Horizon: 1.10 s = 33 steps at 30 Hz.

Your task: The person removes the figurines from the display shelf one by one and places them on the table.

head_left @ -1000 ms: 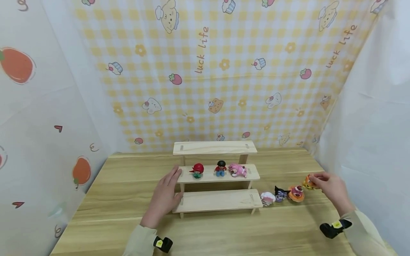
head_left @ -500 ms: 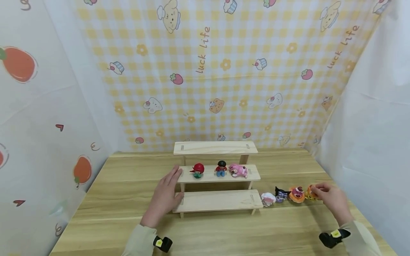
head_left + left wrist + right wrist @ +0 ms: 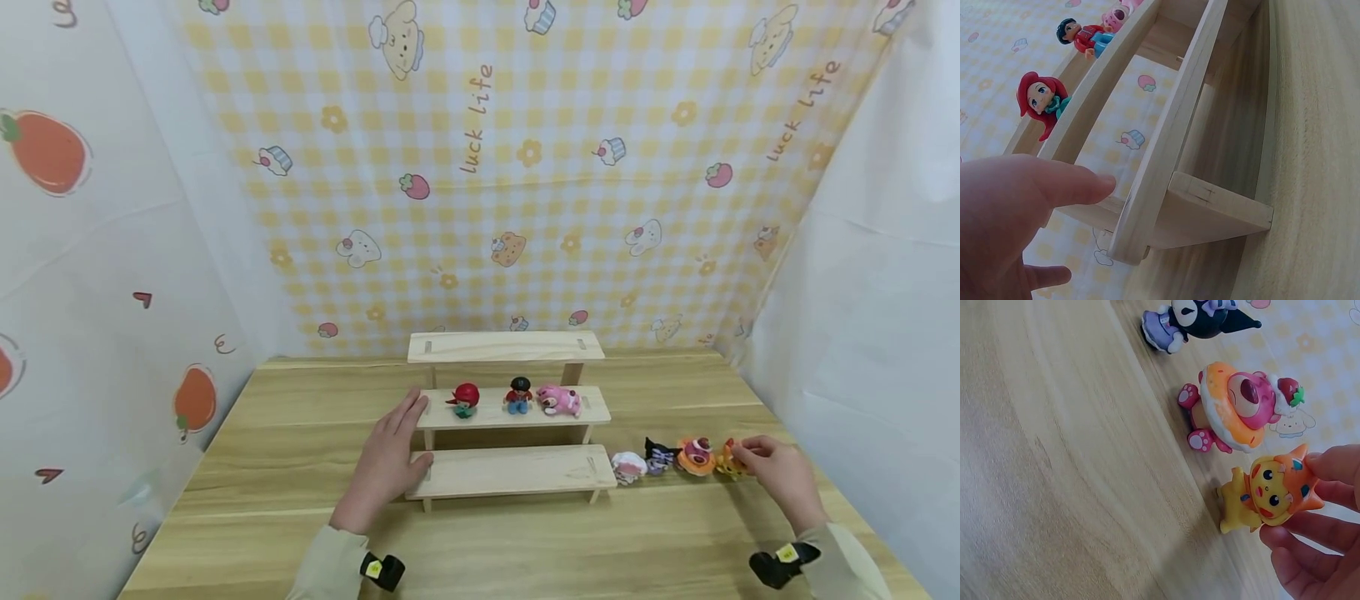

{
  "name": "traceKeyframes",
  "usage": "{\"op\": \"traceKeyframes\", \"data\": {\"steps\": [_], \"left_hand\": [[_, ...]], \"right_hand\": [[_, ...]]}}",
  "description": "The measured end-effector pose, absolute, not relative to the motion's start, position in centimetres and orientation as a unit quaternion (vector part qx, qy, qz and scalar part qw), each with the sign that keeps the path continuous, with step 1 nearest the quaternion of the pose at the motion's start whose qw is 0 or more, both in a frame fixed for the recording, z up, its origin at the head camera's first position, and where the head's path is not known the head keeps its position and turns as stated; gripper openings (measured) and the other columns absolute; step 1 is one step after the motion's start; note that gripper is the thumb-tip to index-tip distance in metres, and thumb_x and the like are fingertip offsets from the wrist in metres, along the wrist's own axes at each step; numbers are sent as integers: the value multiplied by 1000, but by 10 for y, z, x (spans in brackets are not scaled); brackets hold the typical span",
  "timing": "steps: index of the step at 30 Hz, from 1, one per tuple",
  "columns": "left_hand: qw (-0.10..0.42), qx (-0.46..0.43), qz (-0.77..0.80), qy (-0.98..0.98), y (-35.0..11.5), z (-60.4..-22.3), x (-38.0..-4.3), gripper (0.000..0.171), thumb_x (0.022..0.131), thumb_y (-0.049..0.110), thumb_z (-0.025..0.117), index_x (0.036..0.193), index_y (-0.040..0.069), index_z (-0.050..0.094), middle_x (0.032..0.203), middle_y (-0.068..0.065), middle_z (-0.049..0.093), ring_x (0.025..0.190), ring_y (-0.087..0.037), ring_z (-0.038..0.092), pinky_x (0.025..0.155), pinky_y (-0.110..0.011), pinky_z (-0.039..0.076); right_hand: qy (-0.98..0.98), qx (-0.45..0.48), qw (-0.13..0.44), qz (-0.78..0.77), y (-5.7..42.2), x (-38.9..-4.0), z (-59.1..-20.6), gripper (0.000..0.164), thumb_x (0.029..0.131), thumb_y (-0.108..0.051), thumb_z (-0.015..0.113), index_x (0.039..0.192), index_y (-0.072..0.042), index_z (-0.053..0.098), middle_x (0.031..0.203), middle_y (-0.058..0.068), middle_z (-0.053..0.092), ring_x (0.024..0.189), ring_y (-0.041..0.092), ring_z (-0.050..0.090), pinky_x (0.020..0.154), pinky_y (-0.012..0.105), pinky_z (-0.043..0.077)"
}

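My right hand [image 3: 787, 479] pinches a yellow figurine in an orange hood [image 3: 1266, 490] by its head. The figurine stands upright on the table, at the right end of a row. Beside it sits a pink bear figurine in an orange ring [image 3: 1235, 406], then a black-hooded figurine [image 3: 658, 457] and a white-topped figurine [image 3: 627, 467]. My left hand [image 3: 386, 458] rests at the left end of a three-tier wooden shelf [image 3: 510, 472], fingers extended by the middle tier and thumb near the bottom one.
On the middle tier stand a red-haired figurine [image 3: 466, 400] and a figurine in a red jacket [image 3: 518, 396], and a pink figurine [image 3: 559, 401] lies beside them. A patterned cloth [image 3: 525, 208] hangs behind the wooden table [image 3: 525, 550].
My right hand has brought the yellow figurine slightly toward me, into line with the other figurines on the table. The left hand has stayed at the shelf.
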<state>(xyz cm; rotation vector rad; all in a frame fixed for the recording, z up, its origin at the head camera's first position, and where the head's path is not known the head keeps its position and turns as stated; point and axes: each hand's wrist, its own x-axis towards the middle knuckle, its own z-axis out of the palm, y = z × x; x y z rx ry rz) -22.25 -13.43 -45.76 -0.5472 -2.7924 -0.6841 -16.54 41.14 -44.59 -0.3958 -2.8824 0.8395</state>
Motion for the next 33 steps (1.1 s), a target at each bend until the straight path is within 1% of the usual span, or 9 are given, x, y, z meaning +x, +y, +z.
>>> {"op": "traceKeyframes", "data": {"steps": [8,12,14,17,20,25,27,30,33], "left_hand": [[108,-187,-232,-948,-135,-458,-223,82,80,22,75,148,6,33,158,-11,24,133,-41,37,109,-53,34],[108,-190,-232,-948,-135,-458,-223,82,80,23,75,148,6,32,158,-12,24,135,-40,36,110,-53,32],[112,-192,-233,-947,-135,-459,-223,82,80,22,75,148,5,33,157,-12,25,134,-40,37,110,-53,33],[118,-193,-236,-945,-135,-460,-223,82,79,21,75,147,5,33,157,-12,25,133,-41,37,109,-53,34],[118,-192,-239,-944,-135,-459,-223,81,79,21,75,147,5,34,157,-12,25,132,-42,38,107,-54,35],[110,-187,-236,-947,-136,-458,-222,82,79,22,75,148,5,32,157,-12,24,134,-41,37,109,-53,33],[111,-188,-236,-947,-136,-457,-222,82,79,22,75,148,5,32,157,-13,25,135,-40,36,110,-53,33],[108,-190,-235,-947,-136,-456,-222,82,80,22,75,148,5,32,157,-13,25,135,-40,36,110,-54,33],[104,-190,-231,-948,-136,-456,-222,82,80,22,75,148,5,32,157,-13,25,134,-41,37,109,-54,34]], "right_hand": [[-950,-132,42,279,413,-166,-446,46,97,-27,52,113,17,57,99,30,67,65,15,64,55,29,50],[-954,-128,45,268,412,-164,-444,48,97,-29,51,112,16,58,97,30,67,66,15,63,56,29,48],[-957,-125,47,258,410,-164,-443,48,97,-30,50,111,15,58,97,30,67,69,19,64,57,30,48],[-961,-124,40,243,408,-163,-440,52,98,-35,47,112,14,59,101,32,65,77,30,64,59,32,47],[-964,-130,18,231,407,-165,-436,63,99,-43,41,117,15,54,108,37,61,86,41,63,62,39,50],[-972,-130,-10,195,398,-173,-430,81,97,-58,32,126,17,45,113,40,57,92,48,60,68,49,51],[-975,-128,-7,183,392,-175,-428,82,96,-59,31,128,16,44,117,40,55,95,51,58,70,53,50],[-978,-128,4,167,384,-178,-425,82,96,-59,32,128,16,43,124,41,49,103,57,51,78,61,47],[-980,-127,44,147,374,-179,-423,79,96,-57,36,126,15,46,126,42,45,107,59,44,86,66,41]]}}
